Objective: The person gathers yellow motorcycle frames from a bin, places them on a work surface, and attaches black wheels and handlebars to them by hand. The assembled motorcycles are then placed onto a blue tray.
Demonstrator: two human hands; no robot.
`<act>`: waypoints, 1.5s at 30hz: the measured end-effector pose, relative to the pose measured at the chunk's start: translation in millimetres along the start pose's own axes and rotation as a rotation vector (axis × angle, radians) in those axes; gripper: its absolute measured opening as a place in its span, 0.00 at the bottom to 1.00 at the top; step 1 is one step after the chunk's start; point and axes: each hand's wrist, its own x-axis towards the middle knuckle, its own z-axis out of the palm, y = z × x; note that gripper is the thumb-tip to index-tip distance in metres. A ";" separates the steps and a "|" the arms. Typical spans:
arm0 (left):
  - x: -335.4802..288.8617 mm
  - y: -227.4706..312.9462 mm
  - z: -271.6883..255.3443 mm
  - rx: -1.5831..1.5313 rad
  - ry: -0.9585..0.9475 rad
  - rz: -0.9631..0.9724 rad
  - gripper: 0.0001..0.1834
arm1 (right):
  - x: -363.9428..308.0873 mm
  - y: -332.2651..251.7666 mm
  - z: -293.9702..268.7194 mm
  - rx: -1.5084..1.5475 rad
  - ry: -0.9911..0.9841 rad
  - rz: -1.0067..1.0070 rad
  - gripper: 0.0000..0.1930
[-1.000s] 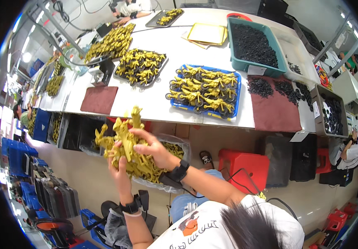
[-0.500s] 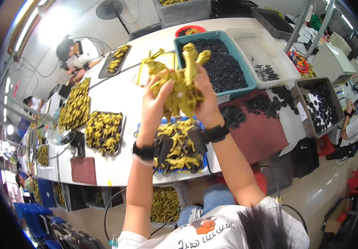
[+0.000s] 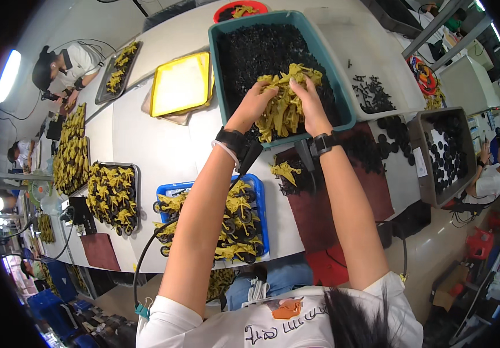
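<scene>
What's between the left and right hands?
A clump of yellow parts, held by the left hand and right hand over the teal bin; head view shows it.

**Left hand and right hand gripping yellow pieces**

Both are holding the bunch over black parts in a teal bin. A loose yellow piece is lying just outside its near edge. On the white surface, a blue tray is carrying wheeled yellow figures.

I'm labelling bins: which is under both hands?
The teal bin: left hand and right hand hold yellow toy motorcycle bodies over it; the white bin and grey-brown bin stand to its right.
</scene>
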 end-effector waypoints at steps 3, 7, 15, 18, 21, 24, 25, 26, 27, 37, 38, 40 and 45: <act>2.8 -18.2 -0.9 0.173 0.019 -0.050 0.31 | 7.6 4.6 -17.9 -0.257 0.036 0.073 0.48; -11.2 -23.8 -15.4 0.318 0.090 0.021 0.35 | 7.9 7.0 -29.8 -0.717 0.025 0.131 0.49; -147.4 21.3 -42.4 0.295 0.133 0.180 0.17 | -29.1 7.9 -66.8 -1.170 0.002 -0.332 0.28; -225.3 20.2 -57.0 0.327 0.273 0.170 0.14 | -52.3 5.5 -66.1 -1.342 0.162 -0.582 0.21; -304.6 -3.7 -74.8 0.251 0.462 0.074 0.11 | -92.3 12.0 -53.1 -1.135 0.015 -0.371 0.15; -362.0 -25.6 -71.5 0.126 0.574 -0.057 0.09 | -134.3 56.1 -46.5 -1.346 -0.261 -0.340 0.19; -377.1 -30.4 -68.2 0.090 0.604 -0.127 0.08 | -143.4 71.8 -43.8 -1.480 -0.274 -0.414 0.21; -393.4 -37.2 -66.3 0.078 0.594 -0.143 0.08 | -146.4 87.3 -44.3 -1.536 -0.279 -0.440 0.23; -402.0 -36.4 -59.2 0.106 0.602 -0.160 0.08 | -148.3 93.9 -42.8 -1.539 -0.290 -0.442 0.23; -455.0 -59.2 -35.3 0.095 0.621 -0.249 0.07 | -143.6 101.9 -43.3 -1.439 -0.150 -0.227 0.12; -457.6 -60.3 -33.9 0.110 0.617 -0.246 0.07 | -143.6 98.6 -43.5 -1.379 -0.165 -0.166 0.11; -467.8 -61.4 -33.9 0.141 0.625 -0.263 0.07 | -142.6 89.7 -40.1 -1.313 -0.188 -0.114 0.09; -491.7 -65.5 -28.7 0.140 0.692 -0.293 0.07 | -137.3 35.0 -28.3 -0.410 -0.257 0.091 0.05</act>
